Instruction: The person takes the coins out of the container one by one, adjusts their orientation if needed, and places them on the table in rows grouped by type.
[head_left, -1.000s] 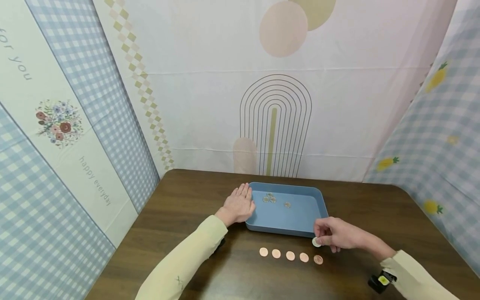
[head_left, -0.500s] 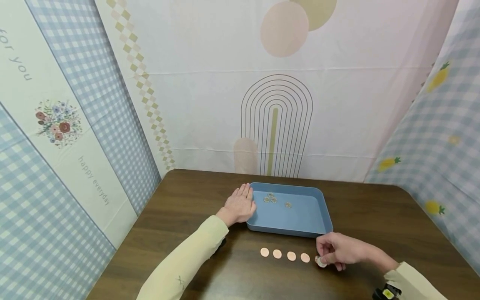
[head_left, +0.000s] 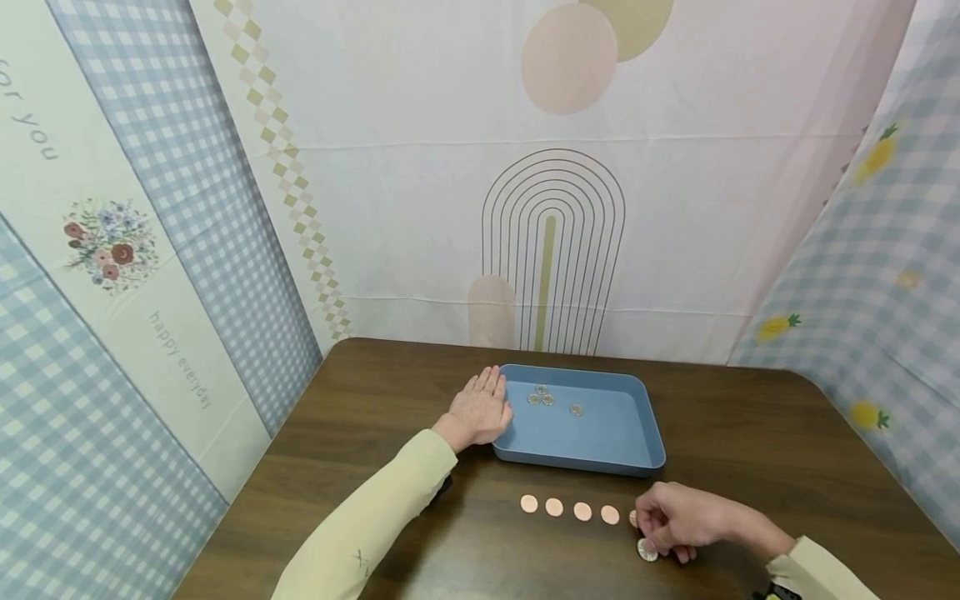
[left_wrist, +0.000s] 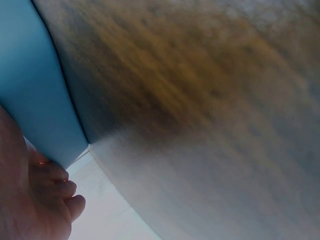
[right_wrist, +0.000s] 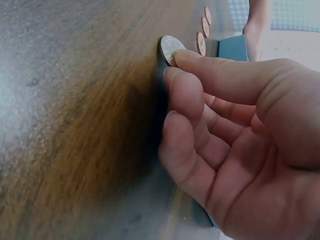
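Observation:
My right hand point(head_left: 682, 521) pinches a silver coin point(head_left: 647, 550) between thumb and fingers, just over the table in front of the row's right end. Seen in the right wrist view, the silver coin point(right_wrist: 170, 49) is tilted on edge at the thumb tip, close to the wood. Several copper coins point(head_left: 582, 512) lie in a row; the rightmost is partly hidden by my right hand. A blue tray point(head_left: 611, 446) stands behind them, holding several small pale coins point(head_left: 542, 396). Along the tray's left rim rests my left hand point(head_left: 478, 408), fingers extended in the head view.
The dark wooden table point(head_left: 405, 375) runs back to a white patterned cloth point(head_left: 390, 208). Checked cloths point(head_left: 885, 275) hang at both sides. The tray's front wall stands a little behind the coin row.
My right hand has brought the silver coin from beside the tray's front right corner toward the table's near edge, past the rightmost copper coin. The left hand and tray have stayed put.

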